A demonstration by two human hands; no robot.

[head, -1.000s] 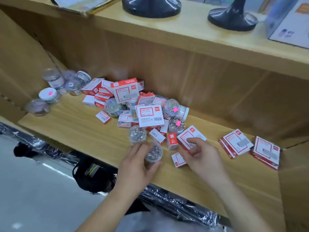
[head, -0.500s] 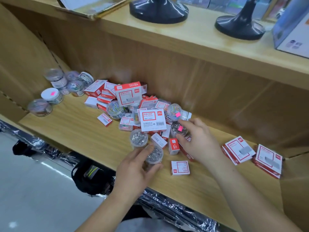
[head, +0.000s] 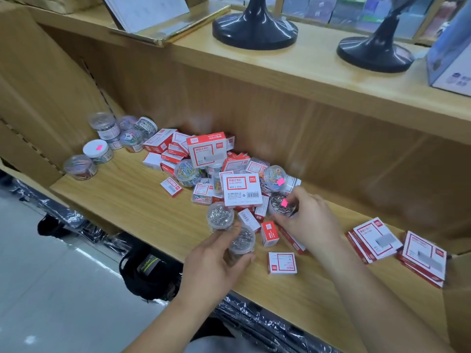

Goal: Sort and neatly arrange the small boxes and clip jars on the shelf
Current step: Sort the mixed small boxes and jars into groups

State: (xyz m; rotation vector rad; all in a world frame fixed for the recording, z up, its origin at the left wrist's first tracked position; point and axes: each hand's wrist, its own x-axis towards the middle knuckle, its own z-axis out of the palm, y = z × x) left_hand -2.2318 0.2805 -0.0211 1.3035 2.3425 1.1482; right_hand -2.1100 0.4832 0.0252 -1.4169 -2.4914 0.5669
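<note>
A heap of red-and-white small boxes (head: 241,190) and clear clip jars lies mid-shelf on the wooden shelf (head: 122,200). My left hand (head: 214,258) grips a clear jar of silver clips (head: 240,242) near the front edge. A second silver-clip jar (head: 219,216) stands just behind it. My right hand (head: 308,220) holds a silver-clip jar with a pink sticker (head: 280,205) at the heap's right side. One small box (head: 282,262) lies flat in front of my right hand.
Several clip jars (head: 112,138) stand grouped at the shelf's left end. Flat boxes (head: 374,242) sit stacked at the right, by a cardboard edge (head: 456,276). Two dark lamp bases (head: 254,31) stand on the upper shelf. A black bag (head: 150,273) lies on the floor below.
My right hand let go of a flat box near the front, reached back into the heap and closed on the pink-stickered jar. My left hand kept its jar.
</note>
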